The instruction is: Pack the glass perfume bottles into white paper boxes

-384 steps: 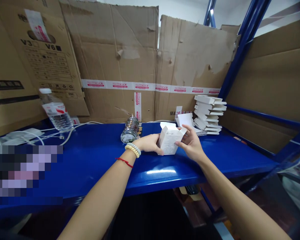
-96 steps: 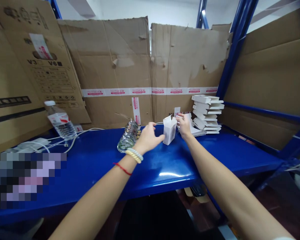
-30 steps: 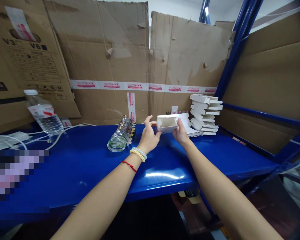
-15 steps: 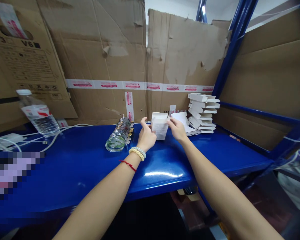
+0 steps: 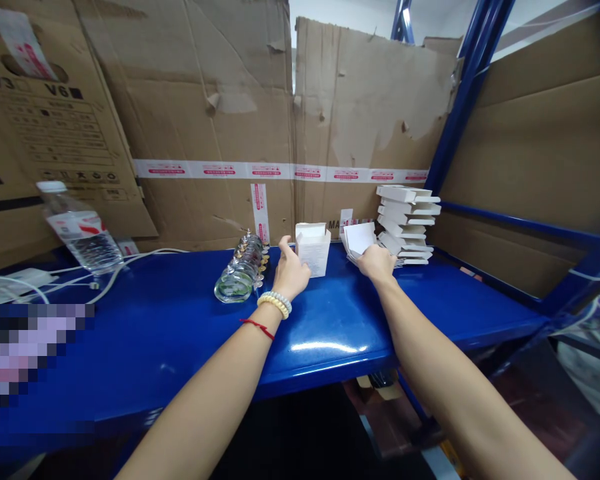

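On the blue shelf (image 5: 180, 320), left hand (image 5: 291, 270) cups the upright white carton (image 5: 313, 248), top flaps open; right hand (image 5: 377, 261) pinches flat cartons (image 5: 359, 237).

Blue steel shelf (image 5: 180, 333), cardboard walls (image 5: 215, 120)

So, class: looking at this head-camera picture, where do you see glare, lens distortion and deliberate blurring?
Head view: a white glare streak lies on the blue shelf near its front edge; the wide lens bows the blue upright and stretches both forearms; a pixelated block hides the lower left; the white carton by the left hand stays fairly sharp.
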Motion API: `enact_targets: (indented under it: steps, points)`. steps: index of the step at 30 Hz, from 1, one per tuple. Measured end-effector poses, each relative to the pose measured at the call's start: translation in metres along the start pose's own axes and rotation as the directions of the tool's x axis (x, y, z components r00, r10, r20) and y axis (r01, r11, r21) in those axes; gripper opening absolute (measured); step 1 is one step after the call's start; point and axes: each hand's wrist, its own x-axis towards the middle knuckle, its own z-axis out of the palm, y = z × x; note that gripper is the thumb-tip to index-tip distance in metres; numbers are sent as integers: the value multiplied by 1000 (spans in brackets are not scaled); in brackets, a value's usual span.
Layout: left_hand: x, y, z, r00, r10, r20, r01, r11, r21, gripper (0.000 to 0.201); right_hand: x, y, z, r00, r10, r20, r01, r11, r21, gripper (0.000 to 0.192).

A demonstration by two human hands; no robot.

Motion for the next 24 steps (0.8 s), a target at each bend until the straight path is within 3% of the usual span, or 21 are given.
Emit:
enact_targets:
  steps: [9, 12, 14, 17, 19, 21, 24]
  points:
    - [-4, -1, 5, 967, 192, -165, -187, 981, 45, 67, 3, 6, -7, 993, 53, -110, -28, 976, 218, 22]
    - [-3, -2, 8, 923, 285, -258, -275, 958, 77, 66, 4, 6, -7, 970, 82, -230, 0, 942, 336, 23]
    - [-4, 0, 9, 891, 345, -294, -322, 938, 124, 64, 6, 5, -6, 928, 94, -360, 66, 911, 407, 19]
    - [-7, 8, 6, 850, 407, -335, -378, 913, 152, 56, 5, 2, -5, 817, 74, -571, 230, 867, 442, 10]
    - [-10, 16, 3, 843, 414, -344, -409, 908, 92, 46, -1, -3, -6, 707, 44, -706, 380, 818, 432, 7]
    - [-12, 25, -1, 882, 361, -302, -398, 915, -71, 31, -10, -10, -10, 564, 0, -826, 538, 759, 367, 9]
    - [-12, 36, -4, 976, 182, -119, -217, 844, -491, 28, -32, -22, -16, 359, -100, -928, 715, 668, 205, 15]
